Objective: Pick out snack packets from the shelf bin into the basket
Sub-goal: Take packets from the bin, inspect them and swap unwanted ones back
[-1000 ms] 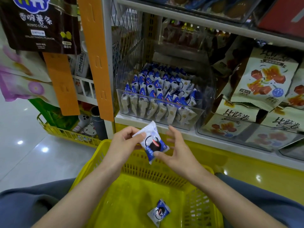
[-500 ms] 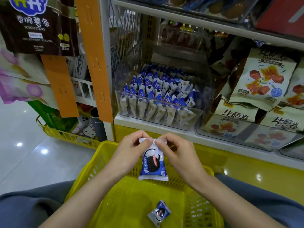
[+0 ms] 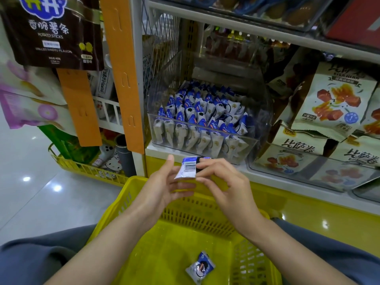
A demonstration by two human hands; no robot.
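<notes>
The right hand has its grip closed on a snack packet: the curled fingertips pinch the packet's right edge. The left hand is released, with the fingers almost straight under the packet's lower left corner and the thumb pointing up, apart from the wrapper. Whether these fingers really touch the packet I cannot tell for sure.

Both forearms reach forward over the yellow basket, and the hands meet above its far rim, so the packet is in the air there. The packet shows its back side, white and blue with a black barcode.

A second packet of the same kind lies flat on the basket floor. Behind the basket, on the shelf, stands the clear shelf bin, full of upright blue and white packets. Up and to the left of the basket hangs a brown bag with the words "POTATO STICKS" and "WAGYU FLAVOR".
</notes>
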